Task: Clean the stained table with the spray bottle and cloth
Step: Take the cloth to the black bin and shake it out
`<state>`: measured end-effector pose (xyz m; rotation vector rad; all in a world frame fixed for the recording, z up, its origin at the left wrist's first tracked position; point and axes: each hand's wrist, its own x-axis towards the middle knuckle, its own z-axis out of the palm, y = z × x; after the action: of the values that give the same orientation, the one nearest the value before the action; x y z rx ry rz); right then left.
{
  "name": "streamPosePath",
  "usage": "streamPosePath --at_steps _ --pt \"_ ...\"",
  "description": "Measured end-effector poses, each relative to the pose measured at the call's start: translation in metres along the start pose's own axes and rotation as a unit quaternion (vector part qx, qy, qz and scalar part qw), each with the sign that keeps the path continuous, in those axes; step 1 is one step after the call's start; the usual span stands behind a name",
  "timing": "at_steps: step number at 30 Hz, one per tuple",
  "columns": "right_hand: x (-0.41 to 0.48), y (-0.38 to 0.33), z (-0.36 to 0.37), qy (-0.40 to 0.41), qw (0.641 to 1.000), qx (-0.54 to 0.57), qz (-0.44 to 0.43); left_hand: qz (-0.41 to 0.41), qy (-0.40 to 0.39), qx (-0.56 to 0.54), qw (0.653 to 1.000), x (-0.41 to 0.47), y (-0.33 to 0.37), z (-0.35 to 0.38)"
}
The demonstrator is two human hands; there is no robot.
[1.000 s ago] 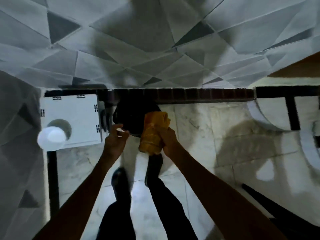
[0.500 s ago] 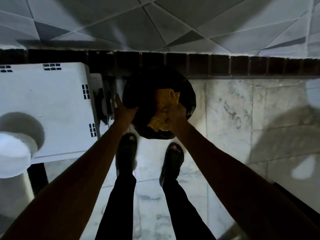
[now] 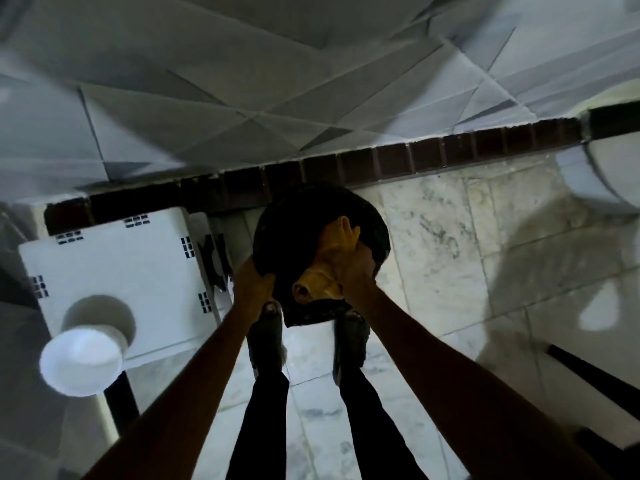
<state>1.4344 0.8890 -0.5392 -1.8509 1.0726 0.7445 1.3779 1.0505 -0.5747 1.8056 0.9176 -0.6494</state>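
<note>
One round black object (image 3: pixel 294 230) lies just right of a white worktop (image 3: pixel 114 258); left hand (image 3: pixel 254 282) grips its near rim; right hand (image 3: pixel 355 271) holds a bunched yellow cloth (image 3: pixel 334 254) against its top.

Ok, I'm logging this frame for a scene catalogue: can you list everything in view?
cloth: one, yellow, bunched over the bin's mouth
bin: one, black, round, on the floor by the brick strip
plastic stool: one, white, left of the bin
cup: one, white, on the stool
floor: pale marble tiles
brick strip: dark, along the wall's foot
wall: grey geometric tiles
legs: two, black trousers, centre bottom
left hand: fingers grip the bin's rim
right hand: grips the cloth
</note>
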Motion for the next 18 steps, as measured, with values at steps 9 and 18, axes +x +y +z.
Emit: streamPosePath --at_steps 9,18 --pt "-0.196 0.000 -0.132 0.038 0.994 0.098 -0.030 0.040 -0.076 0.079 0.993 -0.219 0.090 -0.063" --pt "-0.400 0.064 -0.283 0.174 0.974 0.145 -0.009 0.107 -0.175 0.145 0.968 -0.414 0.150 -0.076"
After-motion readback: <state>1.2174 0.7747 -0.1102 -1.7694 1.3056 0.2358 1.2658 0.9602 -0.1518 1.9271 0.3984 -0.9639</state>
